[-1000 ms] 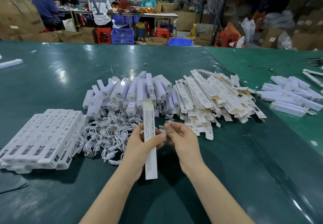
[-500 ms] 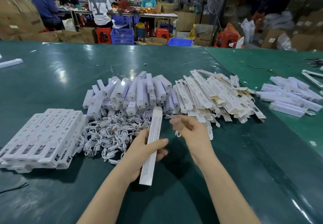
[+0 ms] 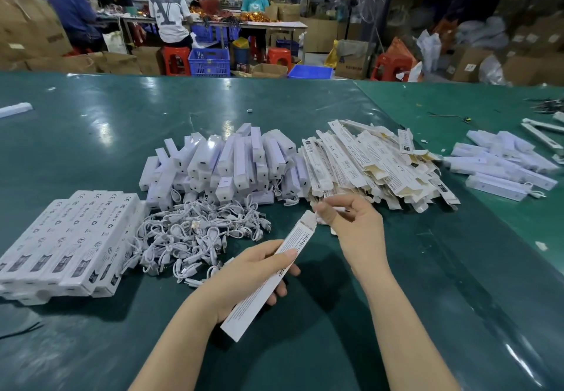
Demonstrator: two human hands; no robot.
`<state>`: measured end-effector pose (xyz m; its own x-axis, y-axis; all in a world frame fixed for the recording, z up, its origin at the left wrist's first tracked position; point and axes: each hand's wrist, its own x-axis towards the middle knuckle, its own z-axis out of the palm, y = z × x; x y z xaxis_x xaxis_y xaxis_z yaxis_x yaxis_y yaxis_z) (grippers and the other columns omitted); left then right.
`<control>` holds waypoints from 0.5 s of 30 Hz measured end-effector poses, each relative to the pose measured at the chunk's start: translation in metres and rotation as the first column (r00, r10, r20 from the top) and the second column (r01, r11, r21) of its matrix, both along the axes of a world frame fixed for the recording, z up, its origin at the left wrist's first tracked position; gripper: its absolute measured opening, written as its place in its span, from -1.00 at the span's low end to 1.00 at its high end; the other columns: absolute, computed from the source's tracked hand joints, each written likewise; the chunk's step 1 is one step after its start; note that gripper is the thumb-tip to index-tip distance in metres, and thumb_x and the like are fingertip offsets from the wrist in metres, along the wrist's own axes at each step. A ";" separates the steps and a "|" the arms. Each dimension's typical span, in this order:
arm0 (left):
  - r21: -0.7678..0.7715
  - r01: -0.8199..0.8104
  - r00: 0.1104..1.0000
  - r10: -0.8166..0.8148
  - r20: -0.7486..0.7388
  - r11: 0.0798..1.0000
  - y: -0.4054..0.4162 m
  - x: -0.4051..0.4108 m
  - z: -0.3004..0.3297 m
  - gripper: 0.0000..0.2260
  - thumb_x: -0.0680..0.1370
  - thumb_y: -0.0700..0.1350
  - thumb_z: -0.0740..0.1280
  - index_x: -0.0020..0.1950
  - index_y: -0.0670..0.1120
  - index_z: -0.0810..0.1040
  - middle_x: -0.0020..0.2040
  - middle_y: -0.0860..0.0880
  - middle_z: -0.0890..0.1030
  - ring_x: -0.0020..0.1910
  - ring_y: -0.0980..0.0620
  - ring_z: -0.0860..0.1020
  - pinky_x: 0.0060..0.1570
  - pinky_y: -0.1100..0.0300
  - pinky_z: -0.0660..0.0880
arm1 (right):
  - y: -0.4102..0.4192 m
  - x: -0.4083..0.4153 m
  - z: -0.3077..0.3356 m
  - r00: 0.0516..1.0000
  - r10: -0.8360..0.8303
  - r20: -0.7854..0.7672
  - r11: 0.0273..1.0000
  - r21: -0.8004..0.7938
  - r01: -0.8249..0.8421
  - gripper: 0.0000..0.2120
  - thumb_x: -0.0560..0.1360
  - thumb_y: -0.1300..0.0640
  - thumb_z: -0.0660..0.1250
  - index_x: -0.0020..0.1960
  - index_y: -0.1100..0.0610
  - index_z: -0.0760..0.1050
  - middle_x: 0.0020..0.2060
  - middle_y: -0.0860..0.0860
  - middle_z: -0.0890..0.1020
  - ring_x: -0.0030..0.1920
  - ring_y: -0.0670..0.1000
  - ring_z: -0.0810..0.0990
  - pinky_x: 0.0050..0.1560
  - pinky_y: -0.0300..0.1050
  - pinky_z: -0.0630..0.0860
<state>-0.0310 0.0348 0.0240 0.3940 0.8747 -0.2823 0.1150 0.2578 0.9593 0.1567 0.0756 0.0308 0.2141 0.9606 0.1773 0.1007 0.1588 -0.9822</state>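
My left hand [image 3: 244, 271] grips a long white carton [image 3: 297, 235] around its middle, tilted up toward the right, above the green table [image 3: 91, 131]. My right hand [image 3: 357, 226] is at the carton's upper open end, its fingers curled round a small white cable [image 3: 340, 208], with the thumb against the end flap. Only a short piece of the cable shows between the fingers.
A row of packed white cartons [image 3: 70, 238] lies at the left. A tangle of white cables [image 3: 198, 232] and a heap of white lamp bars [image 3: 232, 162] lie ahead, with flat unfolded cartons [image 3: 366, 162] to their right. More white bars [image 3: 503, 168] lie far right.
The carton has tilted from upright to leaning right. My right hand lifted away with the cable, then came back to the carton's upper end.
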 end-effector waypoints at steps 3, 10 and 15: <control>-0.010 0.020 1.000 -0.020 0.011 1.000 0.000 -0.001 0.000 -0.80 0.56 0.06 0.37 0.18 0.11 0.61 -0.10 0.04 0.66 -0.34 0.11 0.54 -0.34 0.27 0.48 | 0.001 0.004 0.001 0.991 0.126 0.050 0.992 -0.029 -0.125 -0.94 0.41 0.11 0.51 -0.16 -0.02 0.65 -0.21 -0.14 0.69 -0.24 -0.25 0.59 -0.16 -0.38 0.50; 0.002 0.062 0.998 -0.062 0.020 0.998 0.000 -0.002 -0.001 -0.75 0.47 0.14 0.37 0.13 0.20 0.63 -0.09 0.06 0.66 -0.31 0.11 0.55 -0.32 0.27 0.50 | 0.002 0.000 -0.006 0.986 0.152 0.064 0.987 -0.070 -0.148 -0.78 0.36 0.05 0.53 -0.01 -0.06 0.61 -0.31 -0.13 0.58 -0.28 -0.23 0.54 -0.12 -0.38 0.51; 0.015 0.009 0.999 -0.010 0.052 1.000 0.001 -0.002 -0.003 -0.79 0.49 0.11 0.38 0.10 0.18 0.65 -0.14 0.06 0.64 -0.32 0.11 0.54 -0.33 0.26 0.50 | -0.001 0.002 -0.002 0.950 0.282 0.132 0.957 -0.106 -0.269 -0.90 0.56 -0.05 0.28 -0.01 -0.16 0.58 -0.11 -0.28 0.69 -0.01 -0.33 0.58 0.01 -0.38 0.43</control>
<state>-0.0327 0.0361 0.0208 0.4158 0.8749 -0.2484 0.0676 0.2427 0.9677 0.1590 0.0742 0.0290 -0.0827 0.9915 0.1007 0.2065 0.1160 -0.9715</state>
